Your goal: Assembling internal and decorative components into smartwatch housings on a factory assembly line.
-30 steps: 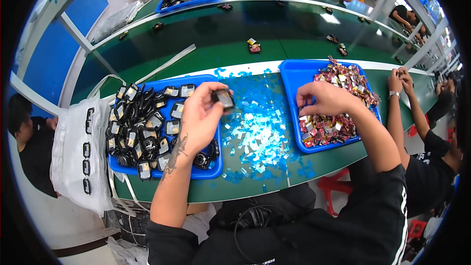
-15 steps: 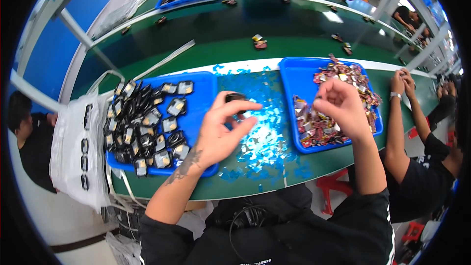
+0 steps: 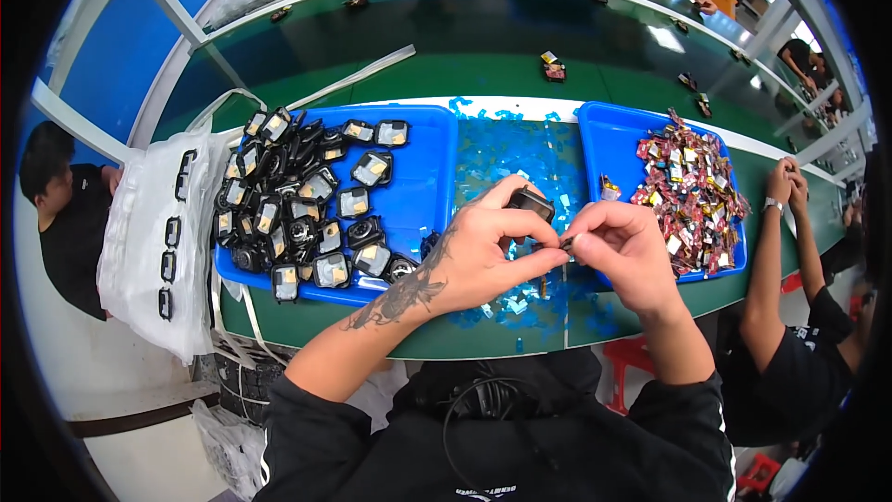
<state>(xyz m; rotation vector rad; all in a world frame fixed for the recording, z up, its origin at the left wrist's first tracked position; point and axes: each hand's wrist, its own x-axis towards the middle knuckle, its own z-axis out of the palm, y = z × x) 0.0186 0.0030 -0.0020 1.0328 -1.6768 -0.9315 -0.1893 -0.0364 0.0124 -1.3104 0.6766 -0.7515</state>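
My left hand [image 3: 483, 242] is closed round a small black plastic casing [image 3: 531, 203] with rounded corners, held above the bench between two blue trays. Its thumb and fingertip meet the fingertips of my right hand [image 3: 618, 251], which is closed in a pinch. A tiny dark piece [image 3: 567, 244] shows between the fingertips; its kind is too small to tell. Left of my hands, a blue tray [image 3: 423, 144] holds many similar black casings [image 3: 302, 204] with pale inner faces. The right-hand blue tray [image 3: 609, 135] holds a heap of small red, yellow and silvery parts [image 3: 692, 195].
Bits of blue film [image 3: 516, 311] litter the green bench [image 3: 437, 342]. Beyond a white ledge, a dark green belt [image 3: 446, 28] carries scattered small parts [image 3: 554, 67]. Bagged casings [image 3: 167, 265] lie at far left. A co-worker's arms [image 3: 771, 260] are close on the right.
My right hand has come from over the right tray to meet my left hand's fingertips. The left hand still has the black casing. The whole view has shifted, with the trays appearing farther right.
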